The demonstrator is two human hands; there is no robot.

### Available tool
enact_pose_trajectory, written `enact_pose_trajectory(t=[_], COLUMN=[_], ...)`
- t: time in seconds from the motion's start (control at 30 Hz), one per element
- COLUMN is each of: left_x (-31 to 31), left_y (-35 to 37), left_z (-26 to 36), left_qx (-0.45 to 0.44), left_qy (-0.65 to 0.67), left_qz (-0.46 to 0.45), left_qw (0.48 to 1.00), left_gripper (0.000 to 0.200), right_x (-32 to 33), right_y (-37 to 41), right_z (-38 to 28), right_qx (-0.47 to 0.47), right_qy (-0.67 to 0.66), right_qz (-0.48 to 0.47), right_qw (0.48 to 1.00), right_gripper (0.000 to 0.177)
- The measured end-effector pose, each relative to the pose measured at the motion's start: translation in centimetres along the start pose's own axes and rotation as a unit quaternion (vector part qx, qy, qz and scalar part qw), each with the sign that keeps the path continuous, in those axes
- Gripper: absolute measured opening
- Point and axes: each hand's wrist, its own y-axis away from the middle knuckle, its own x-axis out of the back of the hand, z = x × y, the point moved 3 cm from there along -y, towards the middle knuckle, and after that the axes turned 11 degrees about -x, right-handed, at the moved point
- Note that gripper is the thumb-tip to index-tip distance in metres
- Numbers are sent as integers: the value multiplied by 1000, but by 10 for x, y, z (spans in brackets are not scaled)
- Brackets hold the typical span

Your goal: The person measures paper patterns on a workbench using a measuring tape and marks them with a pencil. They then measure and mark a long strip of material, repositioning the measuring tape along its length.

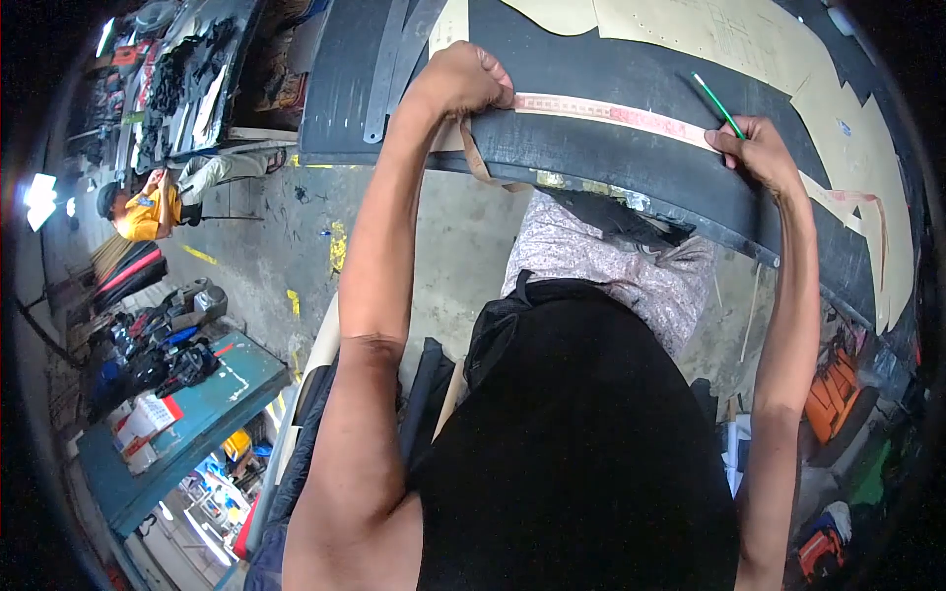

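Observation:
A pinkish tape measure [611,113] is stretched across the dark table [591,69] between my two hands. My left hand [468,81] grips it near its left part, and a loose length hangs below that hand over the table's edge. My right hand [757,150] pinches the tape further right and also holds a green pencil [716,102], its tip pointing up and left. Past my right hand the tape runs on over pale pattern pieces [857,148]. Metal rulers [382,79] lie left of my left hand.
A person in a yellow shirt [153,212] is at the left, near another cluttered table [212,118]. A teal table [187,424] stands at the lower left with papers on it. Orange items [831,394] are at the right.

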Motion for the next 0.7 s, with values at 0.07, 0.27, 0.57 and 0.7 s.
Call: enact_pose_trajectory(t=[0.07,0.27,0.57,0.7], left_x=[1,0,0,1], left_y=[1,-2,-1,0], left_z=[1,-3,-2,-1], left_qx=[6,2,-1,2], left_qy=[-7,18,30,52], left_qz=[5,4,11,1], left_qw=[1000,1000,999,999], left_gripper=[13,14,16,14], right_x=[0,-1,-2,-2], right_y=[1,-1,-4,0], right_z=[-2,0,3,0], right_qx=[-5,-8,-5,-8], right_qy=[-3,-29,-30,-52], right_qz=[1,4,9,7], right_qw=[1000,1000,1000,999], right_gripper=[31,31,30,30])
